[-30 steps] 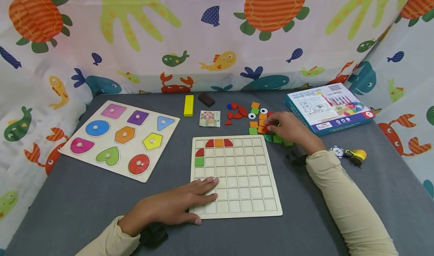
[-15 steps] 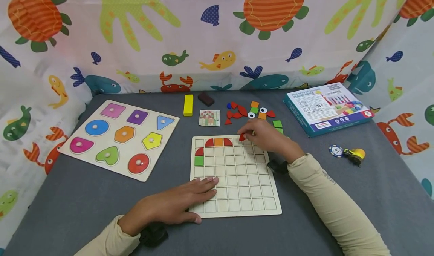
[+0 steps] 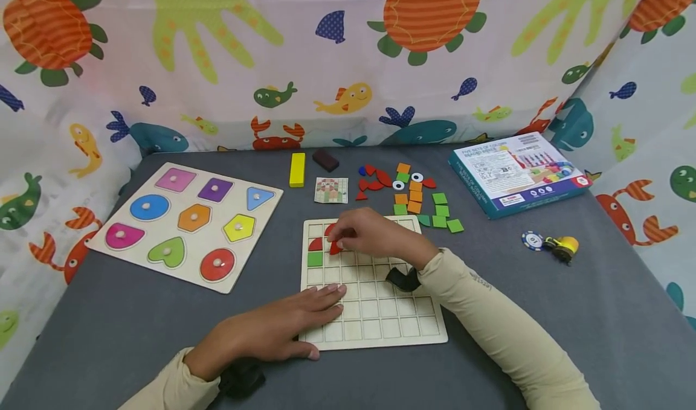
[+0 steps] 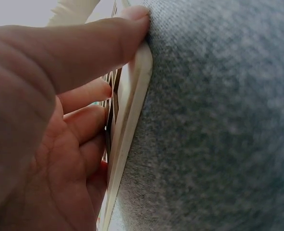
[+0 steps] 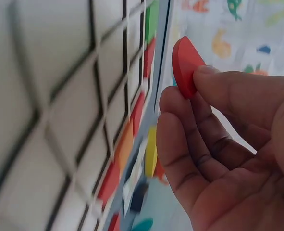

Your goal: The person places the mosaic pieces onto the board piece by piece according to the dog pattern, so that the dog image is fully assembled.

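Note:
My right hand [image 3: 367, 235] is over the upper left of the wooden grid board [image 3: 380, 325]. Between thumb and fingers it pinches a red quarter-round tile [image 5: 186, 67], tilted and raised off the grid in the right wrist view. Below it, my left hand [image 3: 277, 325] lies with fingers extended on the board's lower left, thumb [image 4: 127, 36] at the near edge. A green square tile [image 3: 315, 259] and a red quarter-round [image 3: 315, 244] sit in the left column. Along the top row, an orange tile [image 5: 124, 142] lies between red ones, hidden from the head view by my right hand.
Loose green tiles [image 3: 439, 198], orange tiles [image 3: 415, 206], red tiles [image 3: 383, 178] and eye discs [image 3: 399, 185] lie behind the board. A patterned card [image 3: 331, 190], yellow block [image 3: 296, 169] and dark block [image 3: 325, 160] are nearby. A shape puzzle [image 3: 185, 241] lies left, a box [image 3: 516, 171] right.
From the loose tiles, my right hand has come left and nearer across the board, carrying the red quarter-round tile. The left hand has stayed on the board.

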Tool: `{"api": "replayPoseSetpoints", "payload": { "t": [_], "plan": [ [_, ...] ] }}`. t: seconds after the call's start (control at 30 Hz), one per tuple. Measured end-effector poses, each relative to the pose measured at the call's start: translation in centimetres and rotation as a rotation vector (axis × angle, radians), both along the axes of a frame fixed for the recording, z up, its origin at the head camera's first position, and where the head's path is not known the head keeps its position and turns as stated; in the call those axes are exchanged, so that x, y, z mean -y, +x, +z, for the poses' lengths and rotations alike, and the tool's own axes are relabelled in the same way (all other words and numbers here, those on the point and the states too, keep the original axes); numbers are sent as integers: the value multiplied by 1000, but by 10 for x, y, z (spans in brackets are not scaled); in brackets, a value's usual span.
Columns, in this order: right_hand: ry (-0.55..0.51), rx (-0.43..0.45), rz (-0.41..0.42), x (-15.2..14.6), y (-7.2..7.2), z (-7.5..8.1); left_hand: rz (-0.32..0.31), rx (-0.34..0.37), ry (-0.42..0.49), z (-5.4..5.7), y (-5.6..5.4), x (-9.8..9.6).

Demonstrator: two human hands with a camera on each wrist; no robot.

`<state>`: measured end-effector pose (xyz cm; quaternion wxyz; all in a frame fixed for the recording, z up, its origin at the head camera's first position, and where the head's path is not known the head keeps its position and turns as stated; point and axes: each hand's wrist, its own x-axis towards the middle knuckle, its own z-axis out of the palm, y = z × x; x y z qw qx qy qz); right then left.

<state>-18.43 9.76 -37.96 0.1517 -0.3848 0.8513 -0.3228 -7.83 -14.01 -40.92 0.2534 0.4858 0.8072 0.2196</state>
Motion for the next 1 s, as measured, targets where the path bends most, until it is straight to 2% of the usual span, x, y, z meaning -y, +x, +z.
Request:
{"api": "replayPoseSetpoints", "payload": {
  "t": [0.3, 0.43, 0.73, 1.0],
  "plan": [
    [26, 61, 110, 28, 11, -6, -10, -16, 3, 1, 0, -1],
    [61, 62, 123, 33, 15, -9, -13, -19, 6, 1, -1, -1],
    [68, -27, 149, 42, 20, -13, -34, -48, 19, 2, -1, -1],
    [84, 0, 132, 47, 21, -14, -26, -40, 11, 2, 0, -1]
  ]
}}
